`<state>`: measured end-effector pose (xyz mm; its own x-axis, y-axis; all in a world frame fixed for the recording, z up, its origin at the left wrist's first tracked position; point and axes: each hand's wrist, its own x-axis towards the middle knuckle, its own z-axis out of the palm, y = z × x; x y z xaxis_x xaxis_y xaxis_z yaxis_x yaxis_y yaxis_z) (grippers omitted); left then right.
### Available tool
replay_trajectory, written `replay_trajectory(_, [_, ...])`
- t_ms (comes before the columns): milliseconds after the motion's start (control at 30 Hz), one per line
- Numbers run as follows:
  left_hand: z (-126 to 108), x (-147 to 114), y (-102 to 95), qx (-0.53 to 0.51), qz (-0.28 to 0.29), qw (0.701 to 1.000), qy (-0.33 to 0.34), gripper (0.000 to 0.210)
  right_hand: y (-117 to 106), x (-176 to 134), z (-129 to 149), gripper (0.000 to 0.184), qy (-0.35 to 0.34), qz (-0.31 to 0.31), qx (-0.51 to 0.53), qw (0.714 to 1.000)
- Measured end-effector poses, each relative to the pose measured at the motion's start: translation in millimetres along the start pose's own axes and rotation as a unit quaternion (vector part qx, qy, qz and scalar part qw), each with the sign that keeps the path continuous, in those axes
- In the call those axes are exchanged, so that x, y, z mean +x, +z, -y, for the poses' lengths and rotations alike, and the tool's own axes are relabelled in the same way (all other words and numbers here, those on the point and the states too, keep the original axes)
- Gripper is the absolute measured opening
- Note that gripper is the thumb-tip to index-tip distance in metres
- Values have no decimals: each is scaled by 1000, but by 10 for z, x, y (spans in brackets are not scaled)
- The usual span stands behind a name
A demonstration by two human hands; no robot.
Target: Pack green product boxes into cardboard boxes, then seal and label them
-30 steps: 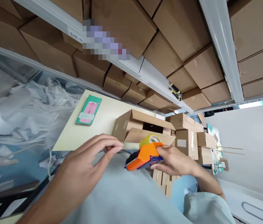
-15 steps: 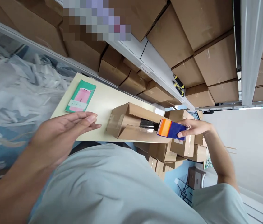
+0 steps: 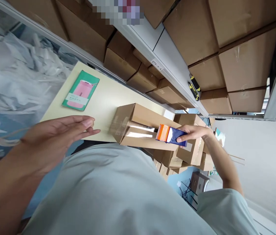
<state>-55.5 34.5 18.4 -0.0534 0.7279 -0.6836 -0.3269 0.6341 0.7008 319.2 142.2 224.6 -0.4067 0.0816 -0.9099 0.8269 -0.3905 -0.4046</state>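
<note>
A cardboard box [image 3: 140, 114] lies on the cream tabletop, its top flaps folded inward. Shiny clear tape [image 3: 141, 134] runs along the top toward an orange and blue tape dispenser [image 3: 168, 134]. My right hand [image 3: 193, 133] grips the dispenser by its blue end, over the right part of the box. To the left of the box, my left hand [image 3: 64, 133] hovers with its fingers stretched out and nothing visible in them. A green package with a pink picture [image 3: 80, 90] lies on the table beyond my left hand.
Shelves packed with cardboard boxes [image 3: 193, 29] run along the far side. Two yellow-black utility knives [image 3: 193, 87] rest on a shelf edge. Crumpled white packing material [image 3: 13, 75] piles up at the left. More cartons [image 3: 194, 153] stand past the box's right end.
The gaping flaps have come together, and tape now shows along the top of the box. My right hand has moved slightly left with the dispenser. The view has shifted a little.
</note>
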Motion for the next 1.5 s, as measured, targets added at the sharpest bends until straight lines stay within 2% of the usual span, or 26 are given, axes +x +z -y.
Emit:
replay_trajectory(67, [7,32,-19,-18,-2,999,-44,52,26,79,-69,49,-5,0,3,1000])
replay_trajectory(133, [5,46,-24,-27,-10,998,-58,52,61,164,-160,50,-11,-7,5,1000])
replay_trajectory(267, [10,60,-1,-24,-15,998,-49,50,133,265,-310,52,-10,-17,12,1000])
replay_trajectory(433, [42,140,25,-20,-8,999,-46,52,160,252,-354,51,-23,-22,17,999])
replay_trajectory(667, [1,141,-9,-25,38,999,-15,58,165,201,-409,52,-44,-11,24,999])
replay_trajectory(800, [-113,53,72,-59,59,996,14,54,352,-29,-284,52,-37,-36,-3,999])
replay_trajectory(933, [-249,5,252,-106,114,985,78,43,509,-525,-63,52,-30,-85,-68,994])
replay_trajectory(1033, [-274,-9,295,-100,127,984,74,50,540,-886,88,52,-14,-144,-61,988])
replay_trajectory(1133, [-239,-40,254,-98,140,985,34,56,505,-1017,194,50,15,-156,-30,987])
replay_trajectory(1300, [-186,-118,300,-181,212,958,-68,54,278,-828,179,45,30,-124,-11,992])
replay_trajectory(1400, [-169,-129,415,-221,210,946,-111,59,99,-727,80,44,23,-109,-22,994])
replay_trajectory(1500, [-154,-107,472,-233,208,943,-114,60,-25,-657,-14,45,25,-92,-14,995])
